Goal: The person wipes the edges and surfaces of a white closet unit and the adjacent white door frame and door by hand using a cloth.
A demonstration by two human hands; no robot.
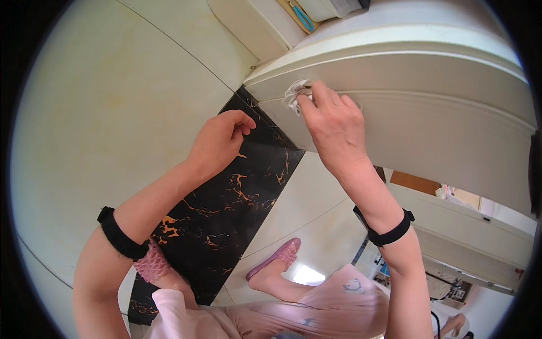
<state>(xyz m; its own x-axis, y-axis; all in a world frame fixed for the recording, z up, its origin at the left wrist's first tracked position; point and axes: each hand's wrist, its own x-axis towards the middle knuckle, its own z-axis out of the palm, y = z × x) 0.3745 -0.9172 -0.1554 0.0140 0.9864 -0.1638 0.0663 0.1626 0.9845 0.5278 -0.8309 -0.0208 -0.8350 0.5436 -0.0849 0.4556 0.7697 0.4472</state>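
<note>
My right hand (336, 120) grips a crumpled white cloth (296, 95) and holds it against the cream-coloured panel (406, 114), on the raised moulding near its left edge. Part of the cloth is hidden behind my fingers. To the left, my left hand (226, 131) hangs over the black marble-patterned floor strip (237, 190), its fingers loosely curled and nothing seen in them. The inner side of that hand is partly hidden. Each forearm wears a black band.
Pale floor tiles (106, 106) lie on both sides of the black strip. Pink slippers (281, 256) are on my feet. At the top, a blue looped item (302, 17) lies beside a pale container (326, 8). Shelving with mixed items (449, 284) and part of another person's arm (453, 324) show at lower right.
</note>
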